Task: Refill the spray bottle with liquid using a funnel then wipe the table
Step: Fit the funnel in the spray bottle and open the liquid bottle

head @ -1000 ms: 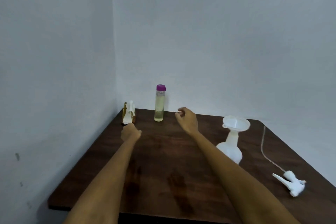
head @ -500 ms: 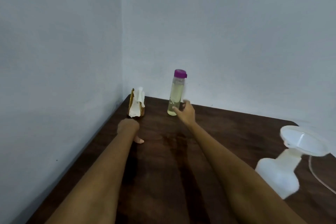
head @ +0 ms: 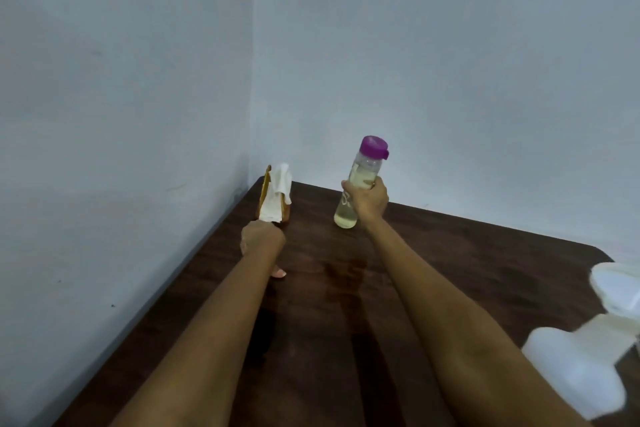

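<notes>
A clear bottle with a purple cap [head: 360,180] holds pale yellow liquid and leans slightly near the back of the dark wooden table [head: 450,253]. My right hand [head: 367,199] grips it around the middle. My left hand [head: 261,239] hangs over the table with loosely curled fingers, holding nothing, just in front of a tissue pack [head: 275,198]. At the right edge stands the white spray bottle [head: 581,371], blurred, with a white funnel [head: 616,284] in its neck.
White walls meet in a corner right behind the table's back left. A white tissue sticks up out of the yellow-brown pack. The table's left edge runs along the left wall.
My right hand reached the purple-capped bottle and closed around it, tipping it slightly. The view shifted left and nearer, pushing the spray bottle and funnel to the right edge.
</notes>
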A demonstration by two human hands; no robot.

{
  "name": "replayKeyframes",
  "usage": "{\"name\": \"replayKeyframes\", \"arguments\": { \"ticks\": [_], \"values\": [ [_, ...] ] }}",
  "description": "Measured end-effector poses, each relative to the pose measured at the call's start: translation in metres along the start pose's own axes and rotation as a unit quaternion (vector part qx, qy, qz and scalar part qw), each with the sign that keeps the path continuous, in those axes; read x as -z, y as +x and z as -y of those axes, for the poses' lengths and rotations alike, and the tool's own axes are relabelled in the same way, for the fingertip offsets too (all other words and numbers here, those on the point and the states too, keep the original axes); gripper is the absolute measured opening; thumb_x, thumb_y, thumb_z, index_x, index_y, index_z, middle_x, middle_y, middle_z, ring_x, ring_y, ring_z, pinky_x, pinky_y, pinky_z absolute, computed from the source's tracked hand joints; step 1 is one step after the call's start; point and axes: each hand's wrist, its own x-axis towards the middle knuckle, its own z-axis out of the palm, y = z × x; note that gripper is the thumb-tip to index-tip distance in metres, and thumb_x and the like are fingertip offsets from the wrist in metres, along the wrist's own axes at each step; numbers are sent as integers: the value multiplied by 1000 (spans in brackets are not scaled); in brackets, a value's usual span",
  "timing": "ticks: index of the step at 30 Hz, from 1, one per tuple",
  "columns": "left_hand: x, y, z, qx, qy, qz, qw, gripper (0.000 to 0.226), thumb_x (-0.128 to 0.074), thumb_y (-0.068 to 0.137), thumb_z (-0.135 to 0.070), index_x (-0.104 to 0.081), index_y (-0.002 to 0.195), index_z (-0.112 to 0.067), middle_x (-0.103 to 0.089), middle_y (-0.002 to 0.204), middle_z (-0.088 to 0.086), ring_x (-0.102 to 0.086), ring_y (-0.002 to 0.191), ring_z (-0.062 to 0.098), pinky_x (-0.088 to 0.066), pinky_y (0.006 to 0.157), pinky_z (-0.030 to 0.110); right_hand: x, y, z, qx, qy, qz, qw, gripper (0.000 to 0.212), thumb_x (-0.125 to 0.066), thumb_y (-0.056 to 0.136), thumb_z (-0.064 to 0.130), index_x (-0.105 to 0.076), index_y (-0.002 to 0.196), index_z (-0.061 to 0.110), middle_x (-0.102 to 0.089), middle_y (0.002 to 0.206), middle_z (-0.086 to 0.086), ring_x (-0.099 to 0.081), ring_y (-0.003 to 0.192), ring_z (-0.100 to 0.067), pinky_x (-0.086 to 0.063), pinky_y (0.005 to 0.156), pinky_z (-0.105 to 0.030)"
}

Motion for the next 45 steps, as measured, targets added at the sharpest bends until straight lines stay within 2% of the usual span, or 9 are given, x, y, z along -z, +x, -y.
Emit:
{"name": "replayKeyframes", "arguments": {
  "ticks": [1, 3, 11, 14, 18, 21, 25, 34, 45],
  "values": [
    [6, -9, 1, 73, -48, -3, 996, 77, -77, 74, -41, -45, 134, -5, -54, 134, 10, -56, 121, 22, -46, 99, 29, 8, -7, 0, -3, 26, -8, 1000, 43, -80, 70, 28, -61, 104, 12, -68, 102, -5, -66, 96, -25, -54, 85, -37],
    [7, -16, 6, 75, -47, -33, 996, 83, -82, 65, -44, -47, 131, -8, -58, 129, 8, -61, 116, 19, -49, 97, 29, 28, -22, 0, 1, 52, -7, 999, 38, -81, 68, 28, -64, 98, 12, -70, 95, -4, -68, 91, -23, -57, 83, -37],
    [-8, -103, -1, -39, 54, -142, 988, 34, -65, 89, -21, -56, 120, -10, -59, 121, 8, -60, 111, 22, -50, 83, 30, 126, -108, 6, 76, -79, 68, 992, 39, -81, 68, 33, -68, 97, 11, -74, 94, -6, -68, 85, -18, -55, 79, -33],
    [-7, -127, -14, -87, -94, -140, 982, 40, -63, 88, -35, -59, 111, -3, -62, 112, 14, -60, 108, 28, -48, 86, 36, 151, -139, 9, 78, -90, 89, 989, 40, -82, 69, 30, -68, 100, 9, -74, 96, -8, -70, 87, -20, -57, 81, -34],
    [3, -169, -41, -205, -342, -152, 904, 46, -54, 92, -44, -65, 85, 0, -63, 77, 15, -60, 82, 30, -45, 72, 36, 177, -179, 10, 93, -91, 127, 983, 44, -82, 69, 26, -67, 106, 8, -73, 101, -9, -71, 92, -22, -57, 86, -39],
    [15, -200, -63, -263, -445, -128, 846, 39, -54, 91, -45, -63, 102, -9, -62, 96, 8, -57, 90, 16, -41, 84, 29, 186, -198, 12, 108, -112, 136, 978, 48, -82, 68, 31, -66, 107, 9, -74, 101, -7, -70, 91, -20, -57, 86, -39],
    [22, -225, -81, -278, -510, -86, 809, 67, -73, 80, -25, -46, 136, 0, -57, 132, 15, -54, 123, 25, -46, 94, 28, 189, -220, 10, 92, -132, 135, 978, 56, -82, 67, 36, -61, 112, 9, -72, 108, -7, -68, 98, -22, -55, 88, -41],
    [17, -236, -101, -305, -442, -90, 839, 59, -71, 82, -12, -48, 135, -5, -52, 135, 15, -51, 124, 28, -48, 100, 35, 193, -226, 10, 68, -156, 119, 978, 63, -79, 70, 40, -54, 116, 6, -67, 115, -10, -64, 108, -26, -53, 88, -37],
    [12, -229, -103, -300, -406, -160, 848, 53, -74, 80, -14, -50, 126, -3, -56, 126, 14, -55, 113, 26, -46, 81, 21, 188, -226, 16, 69, -192, 120, 972, 62, -76, 74, 39, -50, 121, 6, -64, 120, -11, -61, 113, -26, -51, 91, -36]
  ]
}}
